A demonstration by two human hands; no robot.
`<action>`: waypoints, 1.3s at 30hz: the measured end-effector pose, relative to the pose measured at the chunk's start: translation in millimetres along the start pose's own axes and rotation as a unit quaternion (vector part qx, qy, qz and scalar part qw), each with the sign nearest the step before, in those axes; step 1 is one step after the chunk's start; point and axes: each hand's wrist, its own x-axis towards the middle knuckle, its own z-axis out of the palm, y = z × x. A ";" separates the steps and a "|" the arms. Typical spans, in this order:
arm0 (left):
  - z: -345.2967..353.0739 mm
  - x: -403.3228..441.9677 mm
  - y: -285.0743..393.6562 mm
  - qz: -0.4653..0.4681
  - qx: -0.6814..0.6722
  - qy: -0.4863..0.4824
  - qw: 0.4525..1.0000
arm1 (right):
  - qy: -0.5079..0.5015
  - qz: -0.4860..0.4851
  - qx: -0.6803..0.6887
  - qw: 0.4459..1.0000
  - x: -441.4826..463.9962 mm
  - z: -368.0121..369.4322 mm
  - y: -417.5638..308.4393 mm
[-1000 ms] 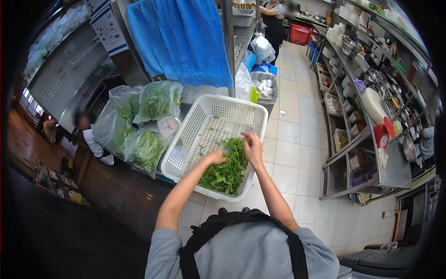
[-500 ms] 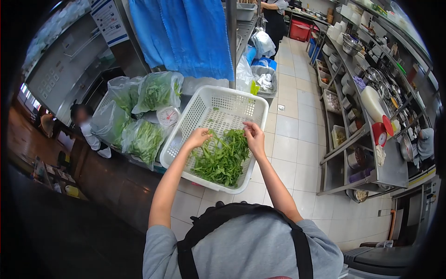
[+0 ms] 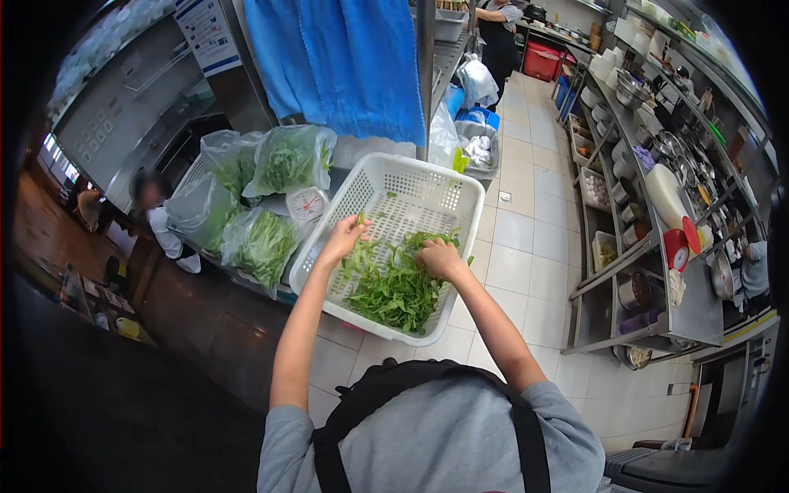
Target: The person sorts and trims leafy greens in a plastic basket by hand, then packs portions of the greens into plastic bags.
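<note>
Pale square floor tiles [image 3: 514,230] run up the middle and right of the frame, and along the right edge stands a long grey steel shelving rack [image 3: 699,302] crowded with bowls, pans and tubs. A bright blue cloth [image 3: 337,74] hangs at the top, left of centre. Below it, in the centre of the frame, sits the large white rectangular plastic basket [image 3: 423,182] with perforated walls that I am working in, tilted a little in my view. Just left of it, four bulging clear plastic bags [image 3: 289,160] of green leaves lie crowded together. Inside the basket, a loose heap of slender green leafy stems [image 3: 399,296] covers the near part of the bottom and reaches toward the right wall. Between the bags and the basket's left wall is a round white dial scale [image 3: 306,204]. My right grip [image 3: 442,256] is down in the heap's upper right edge; leaves hide my fingertips, so I cannot tell how tightly it is closed. My left grip [image 3: 349,237] is raised above the basket's left side, thumb and fingers brought together on a small green sprig [image 3: 360,218].
</note>
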 end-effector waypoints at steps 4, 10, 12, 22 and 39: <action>15.7 12.3 -29.5 -0.065 0.176 -0.039 0.981 | 0.034 0.019 0.199 0.979 15.2 -18.5 21.4; 69.3 28.5 -70.1 -0.068 0.394 -0.089 0.912 | 0.245 -0.023 0.367 0.897 18.4 -48.8 24.4; 70.1 31.2 -65.4 -0.099 0.377 -0.152 0.908 | 0.231 0.022 0.450 0.862 12.2 -66.1 19.6; 46.0 17.2 -19.6 0.035 0.110 -0.002 0.993 | 0.233 0.139 0.682 0.679 51.9 12.0 26.7; 117.0 40.6 -34.7 -0.110 0.409 -0.134 0.896 | 0.274 0.098 0.772 0.565 16.4 -32.2 17.0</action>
